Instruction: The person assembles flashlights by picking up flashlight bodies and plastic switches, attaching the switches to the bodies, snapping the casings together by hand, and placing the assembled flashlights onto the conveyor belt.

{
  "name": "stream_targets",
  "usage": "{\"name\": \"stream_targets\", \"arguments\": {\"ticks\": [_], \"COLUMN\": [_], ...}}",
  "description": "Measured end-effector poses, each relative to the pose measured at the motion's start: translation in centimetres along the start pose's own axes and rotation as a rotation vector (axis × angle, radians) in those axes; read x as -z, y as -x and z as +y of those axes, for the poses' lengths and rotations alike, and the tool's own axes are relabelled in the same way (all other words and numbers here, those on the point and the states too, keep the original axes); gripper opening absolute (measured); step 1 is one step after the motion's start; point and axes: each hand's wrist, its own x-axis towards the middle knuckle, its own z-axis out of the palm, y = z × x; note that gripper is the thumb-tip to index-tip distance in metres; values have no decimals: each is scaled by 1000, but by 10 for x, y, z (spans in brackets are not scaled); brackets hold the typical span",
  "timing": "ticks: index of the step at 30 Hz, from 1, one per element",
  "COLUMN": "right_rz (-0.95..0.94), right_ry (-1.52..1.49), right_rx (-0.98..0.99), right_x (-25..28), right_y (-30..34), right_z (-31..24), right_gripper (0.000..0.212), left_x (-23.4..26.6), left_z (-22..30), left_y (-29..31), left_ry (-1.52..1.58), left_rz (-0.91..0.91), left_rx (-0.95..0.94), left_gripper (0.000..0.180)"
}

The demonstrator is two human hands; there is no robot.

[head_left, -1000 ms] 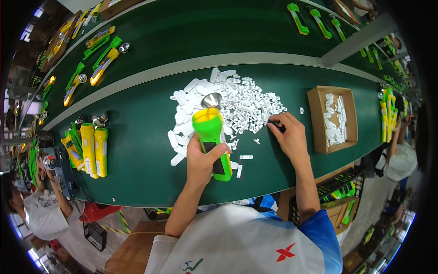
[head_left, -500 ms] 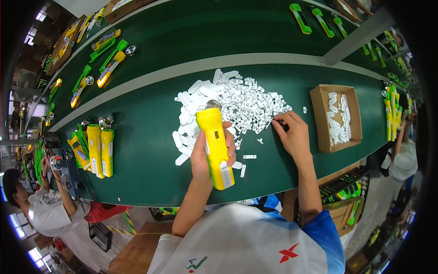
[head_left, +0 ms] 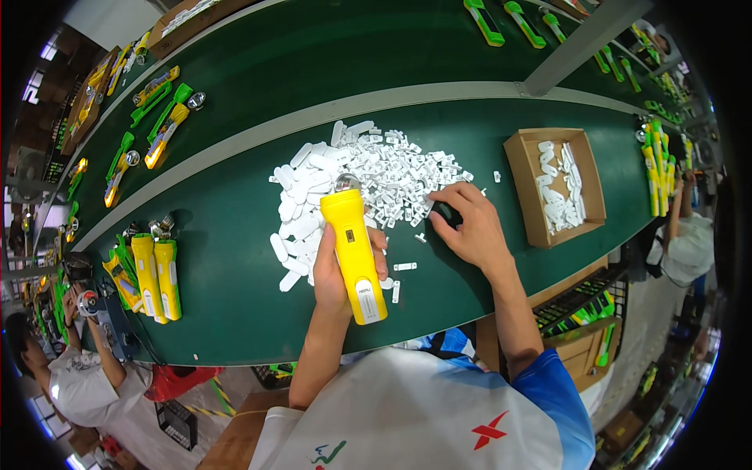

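Note:
My left hand (head_left: 335,270) is wrapped round a yellow flashlight (head_left: 349,235), held tilted above the table with its shiny round reflector (head_left: 345,182) at the far end. A small dark switch opening and a pale label panel show on its upper side. To the right, my right hand (head_left: 473,229) reaches the near right edge of a heap of small white plastic clips (head_left: 399,172). Its fingers are curled, with a gap between thumb and forefinger; the fingertips touch the heap's edge. Larger white oblong covers (head_left: 301,196) lie heaped behind and left of the flashlight.
A cardboard box (head_left: 529,196) with white parts stands to the right. Yellow flashlights (head_left: 145,274) stand at the left near a device (head_left: 113,325) and a co-worker (head_left: 86,368). A grey rail (head_left: 352,103) crosses behind the heap. More flashlight parts (head_left: 168,133) lie beyond it.
The whole view has shifted, so the table things sit further left. My right hand has moved slightly left along the heap's edge. The flashlight stays in my left hand, turned a little.

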Motion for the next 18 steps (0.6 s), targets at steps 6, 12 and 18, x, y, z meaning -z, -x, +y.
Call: {"name": "stream_targets", "arguments": {"ticks": [6, 12, 18], "right_rz": [-12, -82, -133], "right_ry": [14, -38, 36], "right_rx": [-10, -83, 35], "right_x": [-3, 4, 2], "right_y": [-6, -10, -12], "right_z": [3, -6, -1], "right_gripper": [16, 13, 13], "left_x": [6, 10, 18], "left_z": [-1, 3, 15], "left_y": [-1, 1, 1], "left_ry": [43, 44, 27], "left_rz": [-100, -84, -43], "left_rx": [10, 40, 65], "left_gripper": [54, 57, 57]}}
